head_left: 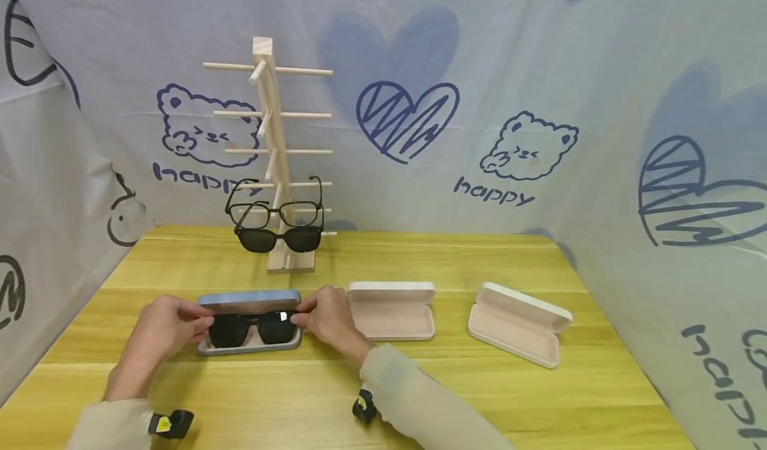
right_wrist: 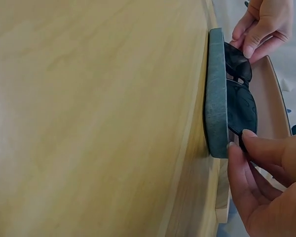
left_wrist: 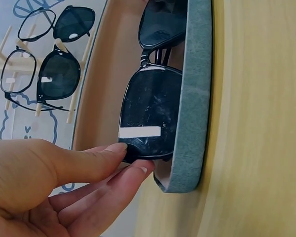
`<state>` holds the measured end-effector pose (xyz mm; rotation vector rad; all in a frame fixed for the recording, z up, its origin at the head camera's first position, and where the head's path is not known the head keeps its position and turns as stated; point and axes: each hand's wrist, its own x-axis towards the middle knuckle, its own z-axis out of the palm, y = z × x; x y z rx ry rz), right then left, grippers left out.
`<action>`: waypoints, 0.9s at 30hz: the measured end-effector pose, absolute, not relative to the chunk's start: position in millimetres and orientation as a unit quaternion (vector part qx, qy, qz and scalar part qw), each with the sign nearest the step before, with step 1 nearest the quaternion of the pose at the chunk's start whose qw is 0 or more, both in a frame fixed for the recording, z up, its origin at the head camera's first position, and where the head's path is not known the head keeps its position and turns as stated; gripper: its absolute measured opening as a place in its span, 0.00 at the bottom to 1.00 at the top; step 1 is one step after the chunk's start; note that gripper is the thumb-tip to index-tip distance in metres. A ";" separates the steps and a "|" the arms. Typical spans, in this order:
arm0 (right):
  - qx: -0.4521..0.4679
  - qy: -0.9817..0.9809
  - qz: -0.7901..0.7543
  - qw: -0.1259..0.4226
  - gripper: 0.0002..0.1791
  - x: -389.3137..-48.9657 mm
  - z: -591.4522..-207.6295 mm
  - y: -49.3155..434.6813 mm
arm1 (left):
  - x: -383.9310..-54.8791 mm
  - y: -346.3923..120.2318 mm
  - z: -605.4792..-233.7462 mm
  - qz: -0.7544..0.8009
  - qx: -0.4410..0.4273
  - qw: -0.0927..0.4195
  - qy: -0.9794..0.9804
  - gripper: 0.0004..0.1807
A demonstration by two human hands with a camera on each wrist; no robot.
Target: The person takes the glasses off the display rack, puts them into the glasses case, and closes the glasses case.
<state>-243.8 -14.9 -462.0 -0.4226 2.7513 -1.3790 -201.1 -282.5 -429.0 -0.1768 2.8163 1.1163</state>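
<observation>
Cream sleeves (head_left: 428, 397) foremost, then left hand (head_left: 163, 327) and right hand (head_left: 331, 315): nearly closed, pinching opposite ends of dark sunglasses (head_left: 277, 329), partly inside opened blue case (head_left: 248, 297) on yellow tabletop (head_left: 269, 397).

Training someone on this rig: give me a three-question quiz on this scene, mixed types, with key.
1. Count: how many eyewear cases lie open on the table?
2. True or false: the left hand and right hand both grip a white case.
3. Fill in: on the wooden stand, the ___-lens glasses hang above the dark-lens glasses.

Key:
1. Three: the blue-lidded case, the middle white case and the right white case.
2. False; each pinches one end of the sunglasses at the blue-lidded case.
3. Clear.
</observation>
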 end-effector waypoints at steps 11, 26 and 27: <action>-0.147 0.897 -0.416 -0.003 0.04 -246.2 -465.5 -14.8 | -202.2 -280.3 -439.7 0.356 -0.049 0.010 0.933 0.11; -0.186 0.902 -0.388 -0.015 0.02 -249.2 -466.1 -10.7 | -205.6 -285.5 -446.3 0.314 -0.037 -0.008 0.949 0.10; -0.186 0.901 -0.393 -0.009 0.02 -249.5 -465.6 -10.2 | -205.7 -286.6 -445.9 0.313 -0.034 -0.008 0.949 0.10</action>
